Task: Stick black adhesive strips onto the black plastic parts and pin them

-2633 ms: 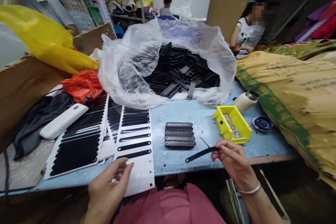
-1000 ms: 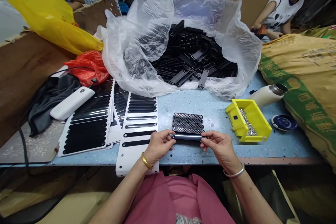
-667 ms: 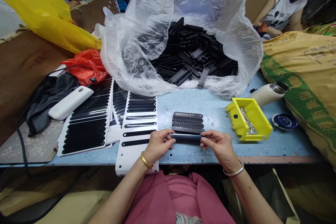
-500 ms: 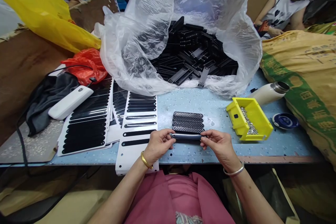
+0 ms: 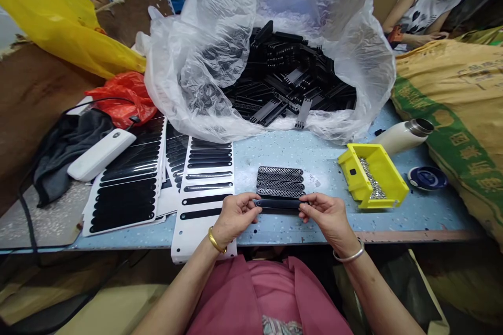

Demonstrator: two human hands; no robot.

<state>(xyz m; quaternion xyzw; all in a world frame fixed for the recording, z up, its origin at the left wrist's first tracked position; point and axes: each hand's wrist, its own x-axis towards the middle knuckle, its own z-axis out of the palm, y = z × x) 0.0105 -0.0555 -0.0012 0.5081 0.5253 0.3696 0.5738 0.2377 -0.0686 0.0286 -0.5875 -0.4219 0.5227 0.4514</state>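
A thin black strip with rounded ends (image 5: 280,203) is stretched level between my two hands. My left hand (image 5: 239,215) pinches its left end between thumb and fingers, and my right hand (image 5: 324,215) pinches the right end. Just beyond the strip, several black pieces with a mesh pattern (image 5: 280,180) lie side by side on the blue table (image 5: 251,154). Whether the strip touches the nearest piece I cannot tell. By my left forearm lies a white backing sheet (image 5: 198,234) carrying black strips, its near part bare with small holes.
A large clear plastic bag (image 5: 176,84) of black plastic parts (image 5: 291,70) stands behind. Right are a yellow bin (image 5: 387,183) of small metal pieces, a pale bottle (image 5: 401,138) and a blue lid (image 5: 427,178). More strip sheets (image 5: 123,201) and a white device (image 5: 101,154) lie left. Another person (image 5: 424,5) sits back right.
Both hands keep their pinch on the strip in almost the same place. The strip's shine has dulled, as if tilted slightly. The camera view has shifted a little.
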